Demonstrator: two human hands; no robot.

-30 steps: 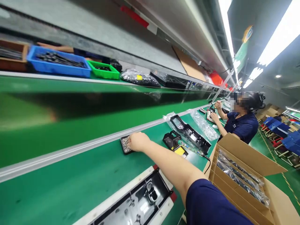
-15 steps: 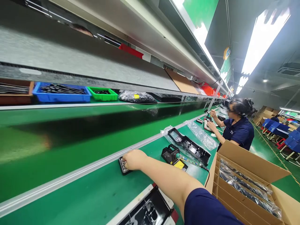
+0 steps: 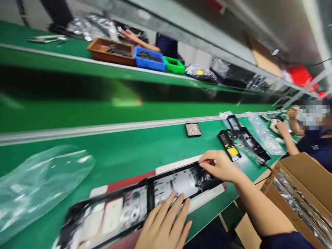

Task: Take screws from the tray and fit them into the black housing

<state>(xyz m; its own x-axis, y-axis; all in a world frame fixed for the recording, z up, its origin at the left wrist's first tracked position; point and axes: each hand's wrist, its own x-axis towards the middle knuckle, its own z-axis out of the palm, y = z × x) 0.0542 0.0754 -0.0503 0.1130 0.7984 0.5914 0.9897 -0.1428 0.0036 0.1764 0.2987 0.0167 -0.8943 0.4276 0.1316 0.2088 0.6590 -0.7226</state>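
Black plastic, long and shallow: the housing (image 3: 145, 197) lies on a white-and-red fixture (image 3: 176, 165) at the counter's (image 3: 129, 152) near edge, long axis left to right. The left hand (image 3: 166, 224) rests flat on it, fingers spread; the right hand (image 3: 220, 166) pinches something small at its right end. A screw tray (image 3: 193, 129) sits well beyond, a plastic bag (image 3: 38, 183) left.
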